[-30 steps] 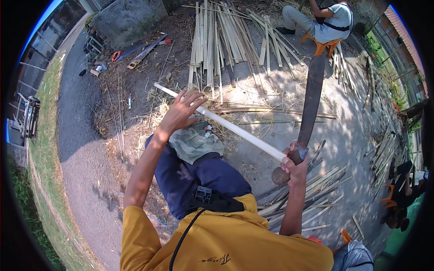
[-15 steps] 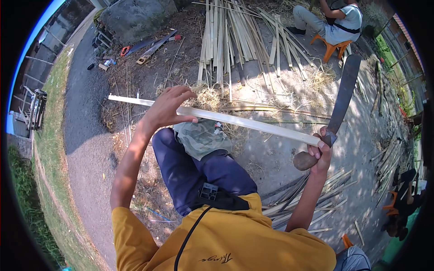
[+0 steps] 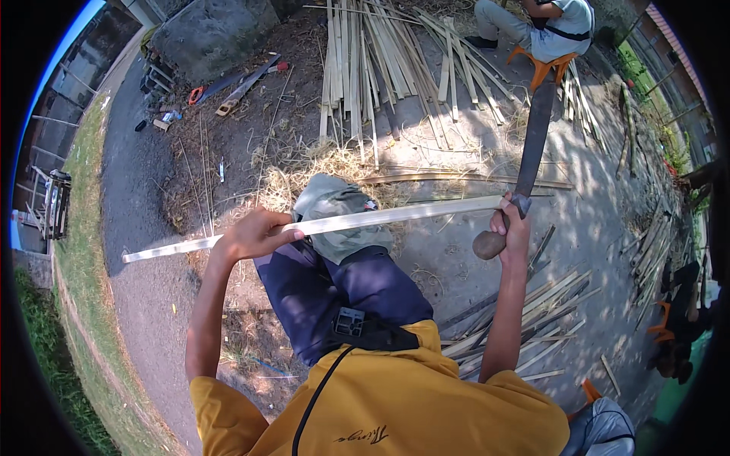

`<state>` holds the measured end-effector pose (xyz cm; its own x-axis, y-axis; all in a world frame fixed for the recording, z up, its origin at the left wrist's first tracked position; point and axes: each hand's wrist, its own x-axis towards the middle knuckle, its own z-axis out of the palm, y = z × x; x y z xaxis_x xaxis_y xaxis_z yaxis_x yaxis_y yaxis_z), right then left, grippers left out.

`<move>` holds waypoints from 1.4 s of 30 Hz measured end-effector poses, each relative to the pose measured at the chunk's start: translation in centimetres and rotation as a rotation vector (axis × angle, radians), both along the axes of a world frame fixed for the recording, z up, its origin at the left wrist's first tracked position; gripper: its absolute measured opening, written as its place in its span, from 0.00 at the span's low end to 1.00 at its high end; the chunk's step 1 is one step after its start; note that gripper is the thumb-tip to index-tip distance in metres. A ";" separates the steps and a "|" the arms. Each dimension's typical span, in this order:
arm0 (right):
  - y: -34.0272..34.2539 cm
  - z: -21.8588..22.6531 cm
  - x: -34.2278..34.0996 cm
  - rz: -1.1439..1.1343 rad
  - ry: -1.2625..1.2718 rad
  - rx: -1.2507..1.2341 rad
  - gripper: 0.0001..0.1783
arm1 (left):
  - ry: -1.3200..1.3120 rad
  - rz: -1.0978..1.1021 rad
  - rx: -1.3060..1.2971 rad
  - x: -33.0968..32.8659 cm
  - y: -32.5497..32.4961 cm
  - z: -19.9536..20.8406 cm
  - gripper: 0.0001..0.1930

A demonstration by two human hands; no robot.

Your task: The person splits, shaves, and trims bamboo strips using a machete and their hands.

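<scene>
A long pale bamboo strip (image 3: 395,213) lies crosswise above my lap, its left end lower than its right. My left hand (image 3: 257,234) is closed around it left of the middle, thumb pressed along the strip. In my right hand (image 3: 515,228) is a machete (image 3: 535,140), its dark blade pointing away from me and its rounded wooden handle end (image 3: 489,245) sticking out below the fist. The strip's right end is pinched by the same hand, next to the base of the blade. A grey-green cloth (image 3: 334,216) covers my knees under the strip.
Bamboo strips (image 3: 361,68) lie fanned out ahead, with another pile (image 3: 525,311) at my right side. Curly shavings (image 3: 334,163) surround my knees. Two handsaws (image 3: 247,85) rest at the far left. A person sits on an orange stool (image 3: 541,64) at the far right.
My left hand, open over the strip before, has closed on it. The strip's left end has swung toward me and farther left. My right hand and the machete have moved away and slightly left.
</scene>
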<state>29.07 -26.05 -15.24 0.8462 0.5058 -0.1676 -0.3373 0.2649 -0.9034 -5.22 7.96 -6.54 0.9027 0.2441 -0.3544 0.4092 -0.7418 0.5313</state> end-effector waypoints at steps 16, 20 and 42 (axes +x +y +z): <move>-1.2 -19.8 -6.2 0.074 -0.197 -0.729 0.24 | 0.306 0.270 0.317 13.3 -4.9 -10.9 0.24; -2.7 -25.8 -8.6 0.096 -0.465 -0.926 0.28 | 0.409 0.240 0.222 15.8 -6.5 -14.7 0.23; 0.4 -35.2 -7.4 0.289 -0.340 -1.045 0.34 | 0.475 0.287 0.317 13.9 -7.7 -19.2 0.23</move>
